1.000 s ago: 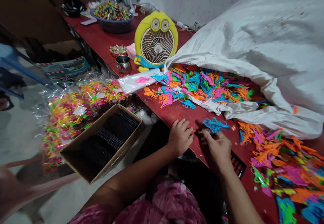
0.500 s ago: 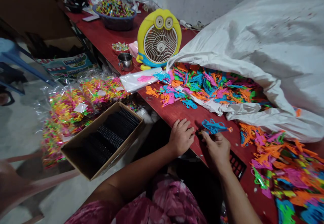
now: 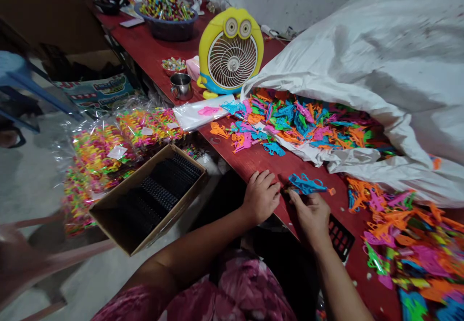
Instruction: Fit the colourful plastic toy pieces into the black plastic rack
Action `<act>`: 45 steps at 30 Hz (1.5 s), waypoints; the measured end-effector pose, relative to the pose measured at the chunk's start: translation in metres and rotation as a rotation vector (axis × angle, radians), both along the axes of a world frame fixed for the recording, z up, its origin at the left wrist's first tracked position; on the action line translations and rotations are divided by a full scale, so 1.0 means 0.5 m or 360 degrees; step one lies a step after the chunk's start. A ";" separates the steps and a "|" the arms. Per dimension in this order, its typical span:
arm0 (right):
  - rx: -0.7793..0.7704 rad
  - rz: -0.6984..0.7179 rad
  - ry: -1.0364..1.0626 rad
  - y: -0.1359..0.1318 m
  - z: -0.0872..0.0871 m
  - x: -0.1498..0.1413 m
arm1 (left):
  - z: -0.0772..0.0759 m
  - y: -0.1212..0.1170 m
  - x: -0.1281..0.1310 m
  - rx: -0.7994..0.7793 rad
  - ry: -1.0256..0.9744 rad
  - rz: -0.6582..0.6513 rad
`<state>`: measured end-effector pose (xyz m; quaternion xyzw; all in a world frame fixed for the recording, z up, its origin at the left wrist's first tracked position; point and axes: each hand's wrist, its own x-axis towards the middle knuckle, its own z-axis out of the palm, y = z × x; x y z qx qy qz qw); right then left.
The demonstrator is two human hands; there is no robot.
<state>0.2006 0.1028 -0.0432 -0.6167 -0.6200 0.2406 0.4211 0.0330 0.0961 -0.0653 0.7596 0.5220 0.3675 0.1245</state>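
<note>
At the table's near edge, my left hand (image 3: 261,196) rests palm down on the red surface, its fingers laid out and holding nothing that I can see. Thumb and fingers of my right hand (image 3: 311,214) are closed on a blue plastic toy gun (image 3: 306,183) with an orange tip, held just above the tabletop. A small dark piece shows by the right thumb, too shaded to name. Partly under my right wrist lies a black plastic grid (image 3: 340,238). More coloured toy guns (image 3: 416,253) are heaped to the right of it.
A white sack (image 3: 380,69) spills toy guns (image 3: 300,118) onto the red table (image 3: 232,164). Behind stand a yellow fan (image 3: 232,52), a metal cup (image 3: 181,87) and a basin (image 3: 168,30). Left are a cardboard box (image 3: 119,236) of black grids and filled clear bags (image 3: 97,156).
The view has shifted slightly. My right hand still grips the blue toy gun, and my left hand stays at the table edge.
</note>
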 end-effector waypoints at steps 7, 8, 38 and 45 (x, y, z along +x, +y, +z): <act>0.0103 0.0197 -0.0500 0.003 0.024 -0.008 | -0.003 -0.001 0.000 -0.0017 -0.0017 -0.0005; 0.0131 0.0216 -0.0527 0.003 0.026 -0.012 | -0.003 -0.001 0.000 -0.0022 -0.0022 -0.0003; -0.0506 -0.0767 -0.1399 0.066 0.104 0.284 | 0.035 0.083 0.049 -0.0172 0.0084 -0.0088; -0.0345 -0.0675 -0.1477 0.055 0.101 0.298 | 0.015 0.102 0.033 -0.0115 0.0056 -0.0192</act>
